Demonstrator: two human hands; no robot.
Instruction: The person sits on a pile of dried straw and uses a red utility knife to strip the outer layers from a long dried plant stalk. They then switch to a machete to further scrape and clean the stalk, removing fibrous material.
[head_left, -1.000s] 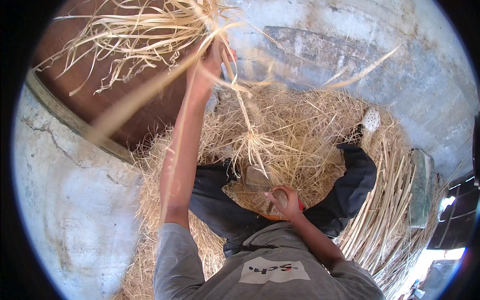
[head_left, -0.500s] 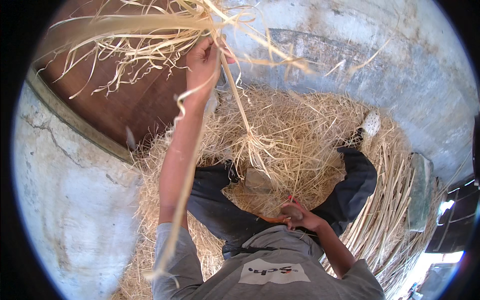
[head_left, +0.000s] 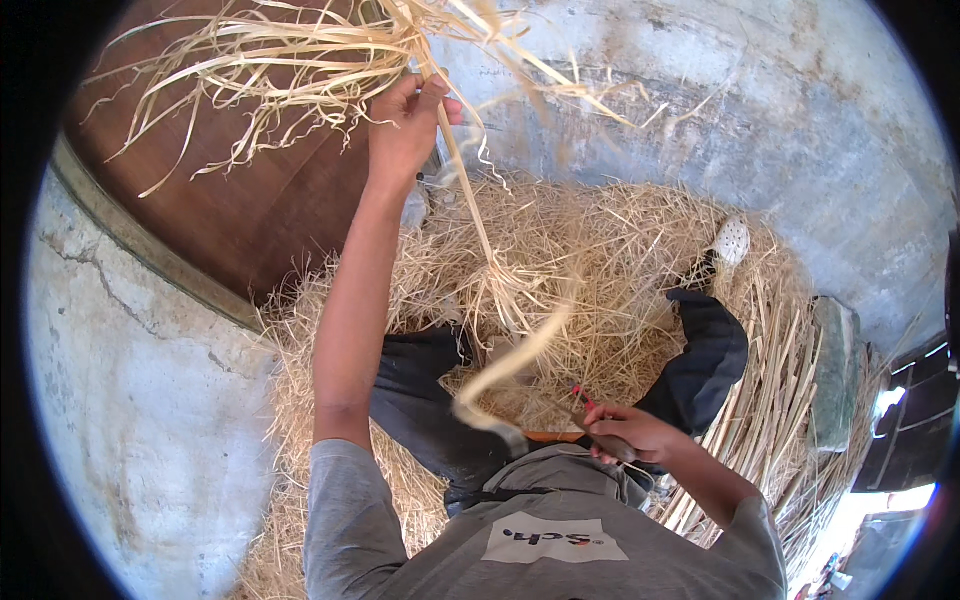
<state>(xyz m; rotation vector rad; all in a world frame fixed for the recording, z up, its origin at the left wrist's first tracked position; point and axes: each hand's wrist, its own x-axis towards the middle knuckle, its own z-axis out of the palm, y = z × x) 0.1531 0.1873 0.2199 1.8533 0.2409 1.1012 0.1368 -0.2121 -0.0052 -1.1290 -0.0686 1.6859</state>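
Raised at the upper left, my left hand (head_left: 410,115) is closed around a pale dry stalk (head_left: 462,180). Long curled strips (head_left: 270,75) fan out from the stalk above the hand, and its frayed lower end (head_left: 508,285) hangs over the straw. Down by my lap, my right hand (head_left: 635,432) grips a brown-handled knife (head_left: 612,446); its blade is hard to make out. Something small and red (head_left: 584,397) shows beside those fingers, and an orange item (head_left: 555,436) lies under them. A pale strip (head_left: 515,370), smeared by motion, curves through the air between my legs.
Loose straw (head_left: 590,230) covers the floor around my legs. A bundle of long stalks (head_left: 765,390) lies on the right, beside a greenish stone slab (head_left: 836,375). A pale wall (head_left: 720,100) curves behind, and a brown door panel (head_left: 220,170) stands at the upper left.
My right hand has shifted slightly to the right, showing more of the knife handle. The long blurred strip beside my left arm has swung over between my legs. My left hand stays nearly in place.
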